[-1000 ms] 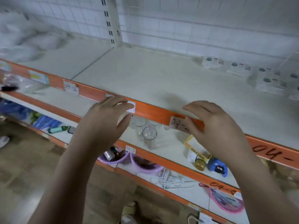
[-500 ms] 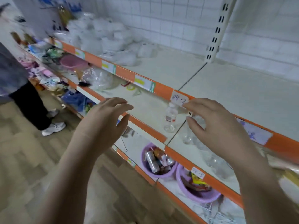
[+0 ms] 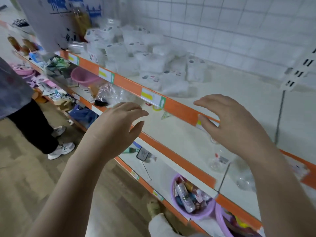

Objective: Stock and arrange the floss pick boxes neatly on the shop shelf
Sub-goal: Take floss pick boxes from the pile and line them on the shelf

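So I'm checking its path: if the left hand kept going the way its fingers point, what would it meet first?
Probably the orange shelf edge ahead of the left hand, which holds nothing; depth is unclear, so it might pass beneath.

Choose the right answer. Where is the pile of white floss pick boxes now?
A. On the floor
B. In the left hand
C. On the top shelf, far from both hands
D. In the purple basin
C: the floss pick boxes lie heaped on the top shelf, while the left hand and right hand hold nothing.
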Action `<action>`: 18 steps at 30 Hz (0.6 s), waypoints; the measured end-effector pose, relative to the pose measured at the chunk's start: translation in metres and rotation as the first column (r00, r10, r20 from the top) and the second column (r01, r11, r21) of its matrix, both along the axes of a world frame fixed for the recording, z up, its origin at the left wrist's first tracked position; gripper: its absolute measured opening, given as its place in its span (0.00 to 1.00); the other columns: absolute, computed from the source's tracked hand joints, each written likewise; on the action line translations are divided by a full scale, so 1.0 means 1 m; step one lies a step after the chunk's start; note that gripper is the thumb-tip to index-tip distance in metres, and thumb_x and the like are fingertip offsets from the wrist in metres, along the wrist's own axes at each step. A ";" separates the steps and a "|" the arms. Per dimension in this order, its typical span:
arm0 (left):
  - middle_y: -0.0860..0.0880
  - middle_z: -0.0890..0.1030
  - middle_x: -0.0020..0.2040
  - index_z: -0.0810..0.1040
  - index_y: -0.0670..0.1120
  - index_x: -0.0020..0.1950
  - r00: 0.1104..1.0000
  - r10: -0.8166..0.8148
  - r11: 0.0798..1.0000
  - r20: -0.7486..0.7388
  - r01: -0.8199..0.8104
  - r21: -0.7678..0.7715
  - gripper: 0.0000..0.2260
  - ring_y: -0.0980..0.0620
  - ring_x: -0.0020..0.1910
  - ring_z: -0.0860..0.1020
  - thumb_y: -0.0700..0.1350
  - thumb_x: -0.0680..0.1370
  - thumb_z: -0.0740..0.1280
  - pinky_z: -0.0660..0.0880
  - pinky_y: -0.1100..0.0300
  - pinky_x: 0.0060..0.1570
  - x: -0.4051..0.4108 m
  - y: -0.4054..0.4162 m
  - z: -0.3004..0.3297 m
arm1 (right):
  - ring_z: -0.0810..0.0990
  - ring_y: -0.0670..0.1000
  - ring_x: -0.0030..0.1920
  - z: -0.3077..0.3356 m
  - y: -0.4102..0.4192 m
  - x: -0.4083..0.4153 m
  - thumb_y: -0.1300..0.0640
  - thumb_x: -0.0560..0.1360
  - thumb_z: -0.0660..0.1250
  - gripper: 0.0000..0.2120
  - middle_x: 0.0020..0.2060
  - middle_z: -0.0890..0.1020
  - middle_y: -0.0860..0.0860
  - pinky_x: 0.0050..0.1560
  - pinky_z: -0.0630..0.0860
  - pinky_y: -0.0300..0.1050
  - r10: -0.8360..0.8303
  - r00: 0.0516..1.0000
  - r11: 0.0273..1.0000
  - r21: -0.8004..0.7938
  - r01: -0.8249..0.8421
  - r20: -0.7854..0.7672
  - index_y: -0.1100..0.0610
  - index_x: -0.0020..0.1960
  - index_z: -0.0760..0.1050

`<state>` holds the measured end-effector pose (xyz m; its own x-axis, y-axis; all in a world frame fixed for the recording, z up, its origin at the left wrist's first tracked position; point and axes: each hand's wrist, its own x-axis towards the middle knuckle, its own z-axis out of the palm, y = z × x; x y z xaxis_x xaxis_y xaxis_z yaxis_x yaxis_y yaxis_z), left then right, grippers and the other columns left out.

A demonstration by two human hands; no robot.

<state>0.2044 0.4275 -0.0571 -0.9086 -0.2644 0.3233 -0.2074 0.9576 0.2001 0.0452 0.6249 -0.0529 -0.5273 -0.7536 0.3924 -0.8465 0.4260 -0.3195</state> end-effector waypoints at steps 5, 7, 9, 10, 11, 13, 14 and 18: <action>0.47 0.80 0.54 0.79 0.45 0.58 1.000 -0.004 1.000 0.026 0.005 -0.028 0.12 0.45 0.51 0.78 0.40 0.75 0.67 0.74 0.54 0.49 -0.056 -0.078 0.010 | 0.71 0.50 0.62 0.013 -0.076 -0.059 0.55 0.76 0.62 0.16 0.60 0.76 0.47 0.60 0.67 0.46 0.014 1.000 0.998 0.061 -0.014 -0.004 0.50 0.64 0.73; 0.47 0.79 0.57 0.78 0.46 0.60 1.000 0.003 1.000 0.027 -0.003 -0.023 0.13 0.46 0.54 0.77 0.41 0.76 0.66 0.73 0.53 0.52 -0.080 -0.105 0.019 | 0.69 0.49 0.63 0.022 -0.099 -0.081 0.52 0.77 0.60 0.18 0.62 0.73 0.46 0.61 0.68 0.47 0.013 1.000 0.990 0.139 -0.012 -0.007 0.47 0.67 0.70; 0.48 0.78 0.59 0.76 0.47 0.62 0.999 -0.010 0.999 0.032 0.011 -0.034 0.14 0.47 0.57 0.76 0.44 0.77 0.64 0.72 0.52 0.55 -0.104 -0.128 0.025 | 0.68 0.47 0.64 0.025 -0.115 -0.097 0.49 0.77 0.58 0.20 0.64 0.72 0.44 0.62 0.67 0.47 0.016 1.000 0.970 0.241 -0.017 0.006 0.43 0.69 0.66; 0.48 0.77 0.60 0.75 0.48 0.63 0.999 -0.019 0.999 0.034 0.020 -0.031 0.15 0.47 0.59 0.75 0.46 0.77 0.63 0.71 0.52 0.57 -0.116 -0.138 0.028 | 0.68 0.46 0.65 0.025 -0.120 -0.104 0.48 0.77 0.58 0.20 0.65 0.71 0.42 0.63 0.66 0.45 0.016 0.999 0.962 0.271 -0.026 0.040 0.42 0.69 0.65; 0.49 0.76 0.61 0.74 0.50 0.65 0.999 -0.030 0.999 0.038 0.030 -0.020 0.16 0.48 0.60 0.74 0.47 0.77 0.62 0.70 0.53 0.58 -0.128 -0.146 0.031 | 0.67 0.44 0.65 0.024 -0.124 -0.108 0.47 0.77 0.58 0.20 0.65 0.70 0.41 0.63 0.65 0.41 0.019 0.996 0.958 0.285 -0.043 0.088 0.41 0.69 0.64; 0.51 0.73 0.65 0.71 0.52 0.67 0.996 -0.059 0.998 0.059 0.060 -0.001 0.17 0.50 0.63 0.71 0.50 0.78 0.60 0.67 0.56 0.60 -0.150 -0.159 0.033 | 0.65 0.40 0.66 0.020 -0.130 -0.113 0.45 0.76 0.60 0.21 0.66 0.68 0.39 0.63 0.61 0.36 0.025 0.983 0.953 0.294 -0.078 0.180 0.39 0.68 0.64; 0.52 0.72 0.66 0.70 0.53 0.68 0.994 -0.080 0.997 0.073 0.079 0.006 0.18 0.51 0.65 0.69 0.52 0.79 0.59 0.65 0.58 0.60 -0.161 -0.164 0.031 | 0.64 0.39 0.66 0.016 -0.133 -0.115 0.44 0.75 0.62 0.22 0.67 0.68 0.38 0.63 0.60 0.35 0.022 0.976 0.951 0.297 -0.087 0.217 0.38 0.68 0.65; 0.51 0.71 0.67 0.69 0.53 0.69 0.976 -0.198 0.980 0.090 0.195 0.039 0.19 0.53 0.66 0.67 0.53 0.78 0.60 0.62 0.61 0.63 -0.196 -0.182 0.020 | 0.64 0.33 0.61 0.001 -0.138 -0.116 0.41 0.70 0.68 0.25 0.64 0.69 0.35 0.59 0.58 0.29 -0.016 0.957 0.952 0.296 -0.074 0.289 0.36 0.66 0.66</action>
<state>0.0080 0.2452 -0.0367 -0.9695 -0.0862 0.2294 -0.0351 0.9753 0.2180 -0.0713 0.4868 -0.0520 -0.5589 -0.8290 -0.0188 -0.7521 0.5163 -0.4096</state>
